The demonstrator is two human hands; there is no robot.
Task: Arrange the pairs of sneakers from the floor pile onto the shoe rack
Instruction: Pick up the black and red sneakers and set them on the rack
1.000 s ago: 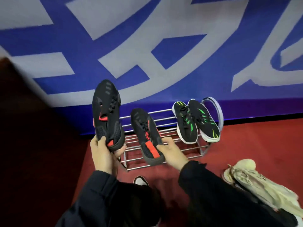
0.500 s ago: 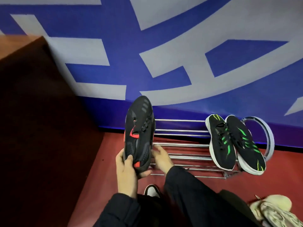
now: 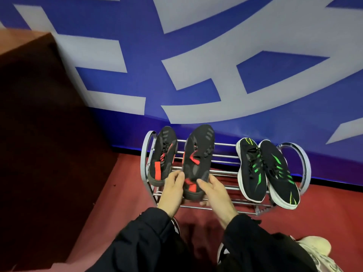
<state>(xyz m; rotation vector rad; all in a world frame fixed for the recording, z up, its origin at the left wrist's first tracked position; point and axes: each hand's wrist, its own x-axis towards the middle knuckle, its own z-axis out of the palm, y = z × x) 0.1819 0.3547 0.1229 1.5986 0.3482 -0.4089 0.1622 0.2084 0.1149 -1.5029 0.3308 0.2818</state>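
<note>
left hand [image 3: 172, 190] and right hand [image 3: 213, 190] both grip heel of black-red sneaker [image 3: 198, 160], toe to 12 o'clock, on shoe rack [image 3: 225, 173] | its mate [image 3: 164, 154] at 9 o'clock by rack's left end | black-green pair [image 3: 267, 171] at 3 o'clock | beige sneaker [image 3: 314, 250] on floor [image 3: 121, 193], 5 o'clock

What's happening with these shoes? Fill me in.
A person is loading a metal shoe rack. Both hands, left hand and right hand, hold the heel of a black-and-red sneaker over the rack, beside its mate at the left end. A black-and-green pair sits at the right end. A beige shoe waits on the floor.
</note>
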